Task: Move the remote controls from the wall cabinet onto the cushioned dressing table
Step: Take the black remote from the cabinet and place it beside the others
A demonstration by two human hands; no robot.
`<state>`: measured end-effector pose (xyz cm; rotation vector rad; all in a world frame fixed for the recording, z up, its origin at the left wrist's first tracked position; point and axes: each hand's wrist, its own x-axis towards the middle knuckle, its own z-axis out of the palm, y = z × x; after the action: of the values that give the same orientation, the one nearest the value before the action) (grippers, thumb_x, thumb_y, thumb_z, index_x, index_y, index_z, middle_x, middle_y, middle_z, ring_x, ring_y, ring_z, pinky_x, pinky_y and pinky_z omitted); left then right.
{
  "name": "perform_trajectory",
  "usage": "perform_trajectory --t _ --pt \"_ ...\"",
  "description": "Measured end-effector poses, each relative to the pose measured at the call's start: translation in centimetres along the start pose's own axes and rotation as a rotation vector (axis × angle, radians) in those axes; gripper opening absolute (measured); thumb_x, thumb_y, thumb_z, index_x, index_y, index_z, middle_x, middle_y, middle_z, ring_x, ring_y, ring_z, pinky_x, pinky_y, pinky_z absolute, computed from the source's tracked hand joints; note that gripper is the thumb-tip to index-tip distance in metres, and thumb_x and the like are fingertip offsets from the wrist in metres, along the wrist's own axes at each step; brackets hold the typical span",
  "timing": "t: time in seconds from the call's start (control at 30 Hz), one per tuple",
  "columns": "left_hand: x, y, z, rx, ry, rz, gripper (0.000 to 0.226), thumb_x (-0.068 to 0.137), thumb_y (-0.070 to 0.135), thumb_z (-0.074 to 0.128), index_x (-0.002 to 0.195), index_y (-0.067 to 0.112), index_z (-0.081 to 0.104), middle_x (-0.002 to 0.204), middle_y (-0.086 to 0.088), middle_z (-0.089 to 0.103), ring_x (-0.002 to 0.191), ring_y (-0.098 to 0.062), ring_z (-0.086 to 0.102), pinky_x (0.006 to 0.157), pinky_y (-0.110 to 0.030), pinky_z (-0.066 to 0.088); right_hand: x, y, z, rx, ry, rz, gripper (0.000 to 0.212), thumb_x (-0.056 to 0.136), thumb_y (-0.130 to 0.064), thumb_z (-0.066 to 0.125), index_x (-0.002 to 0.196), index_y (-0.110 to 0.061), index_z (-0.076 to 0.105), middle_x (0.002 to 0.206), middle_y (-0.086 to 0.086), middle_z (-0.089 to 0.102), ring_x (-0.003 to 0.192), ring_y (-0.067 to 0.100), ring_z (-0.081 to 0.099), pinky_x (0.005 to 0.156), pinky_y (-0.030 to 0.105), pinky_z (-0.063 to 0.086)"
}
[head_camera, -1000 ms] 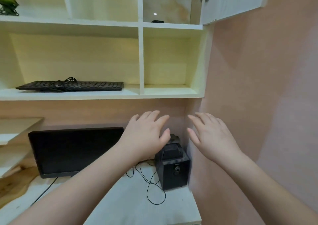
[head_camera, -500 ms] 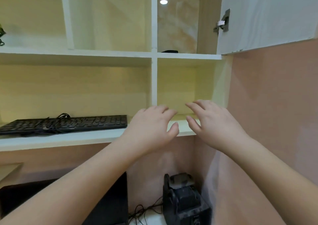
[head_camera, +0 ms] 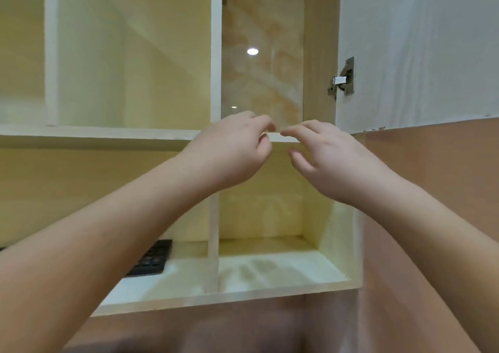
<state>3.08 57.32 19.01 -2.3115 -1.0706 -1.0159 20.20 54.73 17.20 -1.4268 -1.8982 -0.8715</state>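
Both my hands are raised in front of the wall cabinet's upper right compartment (head_camera: 263,82), whose back is glossy marbled panel. My left hand (head_camera: 235,150) hovers at the front edge of that compartment's shelf (head_camera: 286,137), fingers loosely curled and holding nothing. My right hand (head_camera: 324,158) is beside it, fingers reaching toward the same edge, also holding nothing. The two sets of fingertips nearly meet. No remote control is visible now; my hands cover the spot on the shelf where a small dark object lay in the earlier frames.
The cabinet door (head_camera: 418,50) stands swung open on the right, its metal hinge (head_camera: 341,81) showing. A black keyboard (head_camera: 151,260) lies on the lower shelf at left. The lower right compartment (head_camera: 270,258) holds nothing. A pinkish wall (head_camera: 432,190) closes in on the right.
The view has tilted upward, so the monitor and speaker dropped out of sight. Both hands rose from below the lower shelf to the upper shelf's front edge and drew closer together.
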Motion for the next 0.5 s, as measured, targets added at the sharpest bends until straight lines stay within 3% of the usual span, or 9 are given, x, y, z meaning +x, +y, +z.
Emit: perform_trajectory --t 0.13,0.23,0.33,0.4,0.5 --pt "5.3 0.1 0.4 0.038 0.03 -0.064 0.039 0.096 0.022 0.034 0.131 0.022 0.05 0.127 -0.005 0.053 0.115 -0.023 0.051 0.09 -0.035 0.044 3.9 2.5 -0.9 0.211 0.0 0.038 0.038 0.1 -0.032 0.034 0.136 -0.029 0.045 0.141 -0.007 0.045 0.127 0.012 0.04 0.096 0.026 0.034" --pt "8.0 0.4 0.6 0.057 -0.036 -0.129 0.041 0.096 0.022 0.035 0.135 0.021 0.049 0.129 -0.007 0.054 0.107 -0.023 0.054 0.079 -0.029 0.04 6.8 3.9 -0.9 0.274 -0.001 0.073 0.037 0.1 -0.031 0.034 0.133 -0.028 0.048 0.137 -0.004 0.048 0.12 0.015 0.046 0.085 0.025 0.035" --pt "9.4 0.4 1.1 0.021 -0.106 -0.192 0.042 0.095 0.023 0.038 0.135 0.019 0.051 0.126 -0.008 0.06 0.103 -0.023 0.059 0.075 -0.026 0.04 9.1 4.7 -0.8 0.281 -0.037 0.087 0.037 0.099 -0.029 0.034 0.133 -0.027 0.05 0.132 -0.001 0.053 0.094 0.013 0.051 0.075 0.025 0.036" --pt "10.1 -0.1 1.4 0.076 -0.15 -0.24 0.042 0.093 0.031 0.043 0.131 0.016 0.054 0.122 -0.009 0.062 0.099 -0.024 0.06 0.075 -0.029 0.046 10.2 5.1 -0.5 0.298 -0.059 0.108 0.038 0.099 -0.029 0.033 0.133 -0.027 0.05 0.128 -0.001 0.057 0.07 0.005 0.045 0.06 0.022 0.034" --pt "10.6 -0.9 2.1 0.119 -0.227 -0.324 0.049 0.089 0.044 0.049 0.125 0.012 0.058 0.123 -0.01 0.062 0.102 -0.026 0.061 0.082 -0.033 0.052 11.6 5.7 0.3 0.32 -0.086 0.152 0.039 0.098 -0.027 0.032 0.132 -0.027 0.051 0.13 0.0 0.057 0.066 0.005 0.047 0.053 0.022 0.034"
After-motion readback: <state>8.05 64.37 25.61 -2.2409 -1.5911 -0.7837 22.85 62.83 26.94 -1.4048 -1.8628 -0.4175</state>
